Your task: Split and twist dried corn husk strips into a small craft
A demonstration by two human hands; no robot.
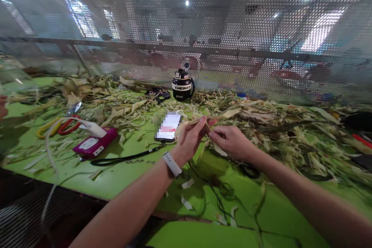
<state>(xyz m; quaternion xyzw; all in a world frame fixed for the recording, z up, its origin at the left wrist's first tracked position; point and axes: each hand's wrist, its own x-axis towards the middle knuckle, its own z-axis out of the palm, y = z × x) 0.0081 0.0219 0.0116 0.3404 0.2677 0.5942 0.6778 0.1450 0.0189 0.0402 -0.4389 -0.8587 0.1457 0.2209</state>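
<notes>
Strip point(208, 126) of dry husk held up just right of the phone point(167, 127), both hands on it. Left hand point(190, 139), nearest the phone: fingers nearly closed, thumb and fingertips pinching the strip. Right hand point(231, 141), farther right of the phone: fingers curled in, thumb and forefinger seemingly at the strip's near part; exact grip hidden. Step in hand, by my reading: close fingertip work on one strip, twist or fold unclear. Next move likely calls for a steady left pinch and light, small right-hand adjustments, lest dry fibre split.

The green table point(116, 176) carries husks point(261, 121) and 1 phone point(168, 124).
</notes>
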